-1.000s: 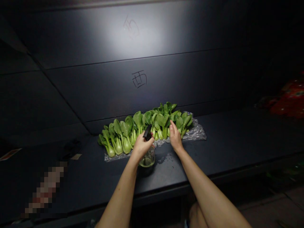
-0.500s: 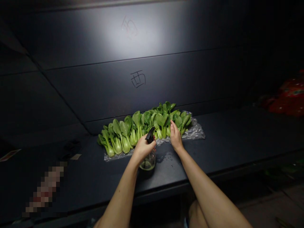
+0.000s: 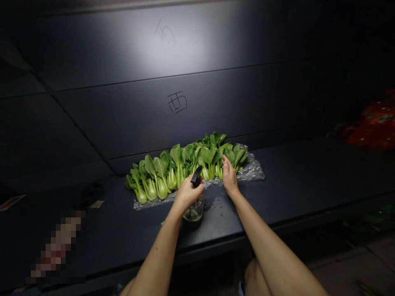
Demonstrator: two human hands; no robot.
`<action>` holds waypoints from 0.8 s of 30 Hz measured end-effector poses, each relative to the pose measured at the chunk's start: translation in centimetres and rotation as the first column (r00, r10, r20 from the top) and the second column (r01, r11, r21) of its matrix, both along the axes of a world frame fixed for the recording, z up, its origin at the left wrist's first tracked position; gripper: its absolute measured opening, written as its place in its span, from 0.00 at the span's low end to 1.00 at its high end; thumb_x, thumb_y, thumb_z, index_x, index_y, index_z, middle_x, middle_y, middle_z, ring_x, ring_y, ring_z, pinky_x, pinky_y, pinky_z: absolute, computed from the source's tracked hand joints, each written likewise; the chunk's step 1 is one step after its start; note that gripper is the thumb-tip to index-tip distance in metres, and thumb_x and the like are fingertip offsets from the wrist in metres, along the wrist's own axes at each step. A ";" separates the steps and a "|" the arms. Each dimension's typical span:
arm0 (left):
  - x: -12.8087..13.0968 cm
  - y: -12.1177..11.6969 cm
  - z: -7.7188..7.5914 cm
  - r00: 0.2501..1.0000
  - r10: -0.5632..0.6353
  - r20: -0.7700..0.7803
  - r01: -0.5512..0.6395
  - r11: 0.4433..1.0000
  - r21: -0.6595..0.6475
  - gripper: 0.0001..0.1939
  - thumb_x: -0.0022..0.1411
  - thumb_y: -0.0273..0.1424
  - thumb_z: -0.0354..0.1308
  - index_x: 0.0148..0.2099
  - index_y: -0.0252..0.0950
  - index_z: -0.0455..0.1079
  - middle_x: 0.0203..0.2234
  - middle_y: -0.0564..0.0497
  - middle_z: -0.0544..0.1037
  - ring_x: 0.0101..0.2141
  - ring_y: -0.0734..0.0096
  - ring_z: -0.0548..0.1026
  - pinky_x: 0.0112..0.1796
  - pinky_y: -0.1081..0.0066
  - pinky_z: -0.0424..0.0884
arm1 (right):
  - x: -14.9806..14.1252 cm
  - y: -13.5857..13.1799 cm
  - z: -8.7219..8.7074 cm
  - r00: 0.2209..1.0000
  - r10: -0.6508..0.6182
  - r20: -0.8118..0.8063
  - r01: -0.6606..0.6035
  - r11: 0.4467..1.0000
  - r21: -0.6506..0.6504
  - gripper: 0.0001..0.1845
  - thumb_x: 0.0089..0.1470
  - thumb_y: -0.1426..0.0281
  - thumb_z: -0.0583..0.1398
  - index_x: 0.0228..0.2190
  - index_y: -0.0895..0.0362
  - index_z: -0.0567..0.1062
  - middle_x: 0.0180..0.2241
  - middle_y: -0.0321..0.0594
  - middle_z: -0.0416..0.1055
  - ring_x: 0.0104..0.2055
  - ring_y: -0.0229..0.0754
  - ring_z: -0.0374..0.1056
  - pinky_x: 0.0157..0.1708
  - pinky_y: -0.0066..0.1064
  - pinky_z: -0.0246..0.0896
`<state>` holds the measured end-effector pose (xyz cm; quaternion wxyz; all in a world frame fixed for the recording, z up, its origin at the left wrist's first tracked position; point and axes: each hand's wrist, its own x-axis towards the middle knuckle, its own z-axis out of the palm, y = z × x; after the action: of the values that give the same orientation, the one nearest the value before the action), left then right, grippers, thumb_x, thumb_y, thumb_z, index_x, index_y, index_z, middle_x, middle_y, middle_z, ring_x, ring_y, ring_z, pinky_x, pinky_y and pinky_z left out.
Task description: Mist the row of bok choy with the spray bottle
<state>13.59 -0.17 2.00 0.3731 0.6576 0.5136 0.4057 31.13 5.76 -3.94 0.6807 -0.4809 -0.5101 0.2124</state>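
Note:
A row of green bok choy [image 3: 160,176] leans on the dark shelf against the back panel, with crinkled clear plastic [image 3: 254,169] under it. My left hand [image 3: 189,193] is wrapped round the neck of a clear spray bottle [image 3: 194,213], its black trigger head standing above my thumb. A little greenish-looking liquid shows at the bottle's bottom. My right hand [image 3: 229,176] is held upright with fingers stretched out at the front of the right-hand bok choy. Its fingertips overlap the leaves; whether they touch is unclear.
Water drops [image 3: 219,205] dot the dark shelf [image 3: 284,181] between my arms. Behind stands a dark panel [image 3: 135,119] with a handwritten character. A red object [image 3: 375,127] sits far right, and a small card [image 3: 97,204] lies to the left.
My left hand and the spray bottle have shifted slightly to the right relative to the bok choy. My right hand keeps nearly the same place beside the leaves. The camera view has moved slightly.

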 end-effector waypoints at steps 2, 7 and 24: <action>0.1 0.0 0.1 1.000 -0.004 0.022 0.005 1.000 -0.011 0.09 0.47 0.26 0.58 0.35 0.35 0.70 0.27 0.52 0.76 0.20 0.73 0.74 0.23 0.75 0.69 | 0.1 0.1 -0.1 1.000 0.004 -0.010 -0.004 1.000 0.003 0.34 0.60 0.49 0.44 0.57 0.58 0.67 0.59 0.50 0.64 0.61 0.46 0.60 0.59 0.43 0.55; 0.4 0.0 0.7 0.996 0.023 0.084 -0.021 0.999 -0.026 0.12 0.47 0.27 0.57 0.37 0.34 0.69 0.29 0.52 0.76 0.20 0.72 0.75 0.25 0.72 0.72 | 0.4 0.2 -0.2 1.000 0.011 -0.024 -0.010 1.000 0.009 0.35 0.60 0.48 0.45 0.57 0.57 0.67 0.59 0.50 0.63 0.60 0.47 0.60 0.58 0.43 0.57; 2.5 2.0 1.0 0.993 0.062 0.099 -0.067 0.996 0.052 0.10 0.47 0.30 0.59 0.35 0.34 0.70 0.26 0.52 0.75 0.21 0.72 0.74 0.23 0.73 0.70 | 1.0 0.3 -0.1 0.999 -0.015 -0.035 0.016 1.000 0.022 0.35 0.61 0.48 0.42 0.57 0.58 0.66 0.59 0.51 0.63 0.61 0.46 0.60 0.58 0.43 0.57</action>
<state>16.13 1.79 2.95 0.3661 0.6303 0.5043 0.4630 32.12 6.04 -4.01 0.6964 -0.4735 -0.4968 0.2099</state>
